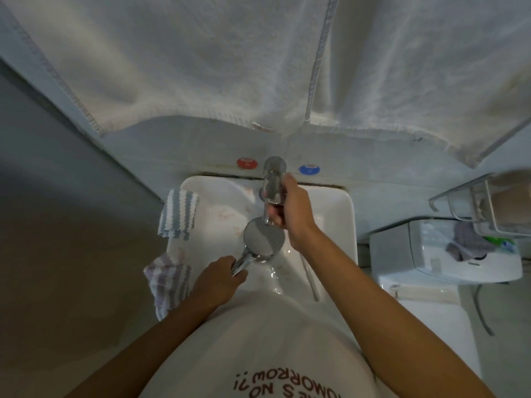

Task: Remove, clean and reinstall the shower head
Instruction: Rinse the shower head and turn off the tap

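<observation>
The chrome shower head (263, 236) lies face up over the white sink basin (336, 208), right under the tap spout. My left hand (218, 278) grips its handle near the front of the basin. My right hand (290, 205) is wrapped round the chrome tap (273, 182) at the back of the sink. Water glistens in the basin around the drain.
A grey-and-white striped cloth (178, 214) hangs over the sink's left rim and a purple striped one (169, 280) at its front left. A long thin tool (310, 277) lies in the basin on the right. White towels (230, 58) hang above. A toilet cistern (431, 254) stands right.
</observation>
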Motion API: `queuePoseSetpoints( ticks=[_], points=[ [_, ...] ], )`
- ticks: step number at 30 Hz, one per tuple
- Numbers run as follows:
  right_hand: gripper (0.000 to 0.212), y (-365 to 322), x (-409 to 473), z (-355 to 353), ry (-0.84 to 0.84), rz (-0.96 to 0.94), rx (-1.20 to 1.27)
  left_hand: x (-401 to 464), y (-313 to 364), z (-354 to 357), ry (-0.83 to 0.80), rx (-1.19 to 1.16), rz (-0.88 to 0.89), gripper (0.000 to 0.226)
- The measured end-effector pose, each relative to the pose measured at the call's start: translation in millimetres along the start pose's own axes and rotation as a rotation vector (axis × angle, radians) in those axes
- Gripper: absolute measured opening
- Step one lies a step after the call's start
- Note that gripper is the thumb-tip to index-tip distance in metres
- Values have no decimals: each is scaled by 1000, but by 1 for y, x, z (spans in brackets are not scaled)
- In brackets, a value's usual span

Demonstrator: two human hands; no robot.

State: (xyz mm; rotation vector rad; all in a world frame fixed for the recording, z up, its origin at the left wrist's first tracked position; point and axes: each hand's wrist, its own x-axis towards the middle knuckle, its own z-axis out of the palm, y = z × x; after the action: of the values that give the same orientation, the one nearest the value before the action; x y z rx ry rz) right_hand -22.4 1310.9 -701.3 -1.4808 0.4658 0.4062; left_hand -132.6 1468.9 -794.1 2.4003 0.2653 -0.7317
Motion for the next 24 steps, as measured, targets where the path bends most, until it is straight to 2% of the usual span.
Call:
queuePoseSetpoints(
  ticks=[3,4,5,7,10,13,16,17,19,21,24],
  points=[
    [43,35,9,-23,400,-39,-113,0,0,0,7,-23,-8,37],
    [38,50,15,-29,491,3,-187,-1,1,-1,11,-30,-11,36],
    [38,63,19,-32,498,85,-259,0,1,0,10,-32,-16,36],
    [51,84,25,-29,321,245,-297,0,4,0,-15,-39,-20,36],
    [56,97,21,-15,95,339,-131,1,14,1,-68,-44,-21,34],
    [52,103,25,-10,115,229,-155,-3,32,-5,-178,-184,-59,39],
    [40,106,33,-14,123,161,-203,0,43,-18,-346,-487,-236,59],
    [37,107,34,-15,121,155,-216,6,43,-21,-353,-576,-288,65],
    [30,112,36,-15,129,130,-242,22,43,-24,-267,-606,-323,69],
    [20,111,36,-12,134,108,-202,41,49,-22,-144,-566,-259,59],
    [16,102,35,-4,122,108,-155,59,69,-21,-73,-609,-130,59]
  ],
)
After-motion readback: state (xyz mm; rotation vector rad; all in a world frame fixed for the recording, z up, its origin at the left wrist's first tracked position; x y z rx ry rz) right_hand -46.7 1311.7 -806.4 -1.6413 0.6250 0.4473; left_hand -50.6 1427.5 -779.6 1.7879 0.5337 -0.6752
